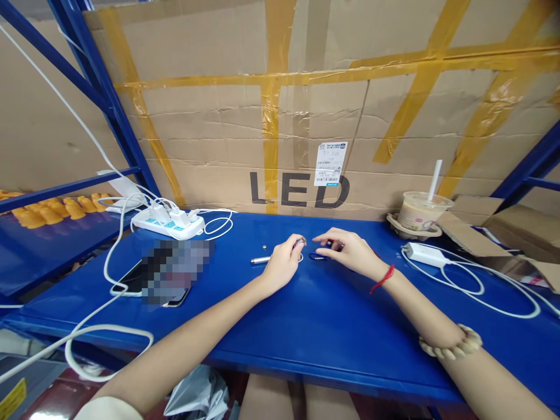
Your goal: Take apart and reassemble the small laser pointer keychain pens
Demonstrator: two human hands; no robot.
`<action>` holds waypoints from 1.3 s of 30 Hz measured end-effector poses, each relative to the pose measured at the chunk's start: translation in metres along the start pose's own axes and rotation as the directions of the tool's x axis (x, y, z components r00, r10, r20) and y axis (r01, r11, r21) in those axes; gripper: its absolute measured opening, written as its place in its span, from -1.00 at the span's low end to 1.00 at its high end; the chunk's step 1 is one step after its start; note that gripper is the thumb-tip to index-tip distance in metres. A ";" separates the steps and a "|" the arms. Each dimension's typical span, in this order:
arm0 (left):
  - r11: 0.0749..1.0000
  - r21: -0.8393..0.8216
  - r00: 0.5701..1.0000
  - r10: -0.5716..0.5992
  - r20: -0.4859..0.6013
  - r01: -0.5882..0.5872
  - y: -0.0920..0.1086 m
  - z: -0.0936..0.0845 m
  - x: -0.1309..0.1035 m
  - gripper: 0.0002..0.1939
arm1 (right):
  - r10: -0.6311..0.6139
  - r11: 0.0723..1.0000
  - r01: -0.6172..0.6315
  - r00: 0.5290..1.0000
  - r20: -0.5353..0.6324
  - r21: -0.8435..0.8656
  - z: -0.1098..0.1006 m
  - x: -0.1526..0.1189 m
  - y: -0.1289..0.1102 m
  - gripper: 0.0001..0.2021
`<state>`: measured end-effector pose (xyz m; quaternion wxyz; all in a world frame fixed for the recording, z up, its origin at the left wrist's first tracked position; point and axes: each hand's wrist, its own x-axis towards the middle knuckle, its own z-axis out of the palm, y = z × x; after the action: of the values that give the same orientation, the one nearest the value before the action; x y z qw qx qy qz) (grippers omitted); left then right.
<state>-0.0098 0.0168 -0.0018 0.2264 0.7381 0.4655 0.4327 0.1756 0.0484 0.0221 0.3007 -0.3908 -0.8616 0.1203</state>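
Note:
My left hand (282,262) is closed, pinching a small shiny metallic piece (300,240) between thumb and fingertips; its exact kind is too small to tell. My right hand (347,249) hovers just to its right, thumb and fingers apart, with nothing visibly gripped. Partly hidden by those fingers is a small dark item (335,246), and below them lies a small dark-blue loop with a metal part (318,256). A slim silver, pen-like tube (259,260) rests on the table left of my left hand. Behind it sits a tiny round silver piece (264,247).
On the blue table (306,326), a white power strip (168,224) with plugs and cables stands at back left. Phones (177,300) lie before it, partly blurred. At right are a drink cup (420,211) in a carton holder and a white charger (425,255). Cardboard (210,134) walls the back.

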 end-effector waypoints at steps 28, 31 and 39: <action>0.991 -0.125 0.945 0.091 0.314 -0.054 0.010 -0.001 -0.008 -0.74 | -0.118 0.847 0.034 0.985 0.125 0.531 -0.008 0.003 -0.007 -0.90; 0.991 -0.122 0.945 0.099 0.312 -0.064 0.010 0.000 -0.007 -0.73 | -0.113 0.847 0.038 0.988 0.110 0.530 -0.008 0.003 -0.007 -0.89; 0.984 -0.001 0.933 0.167 0.319 -0.176 0.007 -0.003 -0.012 -0.75 | -0.171 0.880 0.108 0.981 0.096 0.462 -0.004 0.002 -0.009 -0.87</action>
<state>-0.0115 0.0032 -0.0001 0.2497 0.8390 0.3627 0.3196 0.1716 0.0432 0.0300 0.3329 -0.2377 -0.8536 0.3224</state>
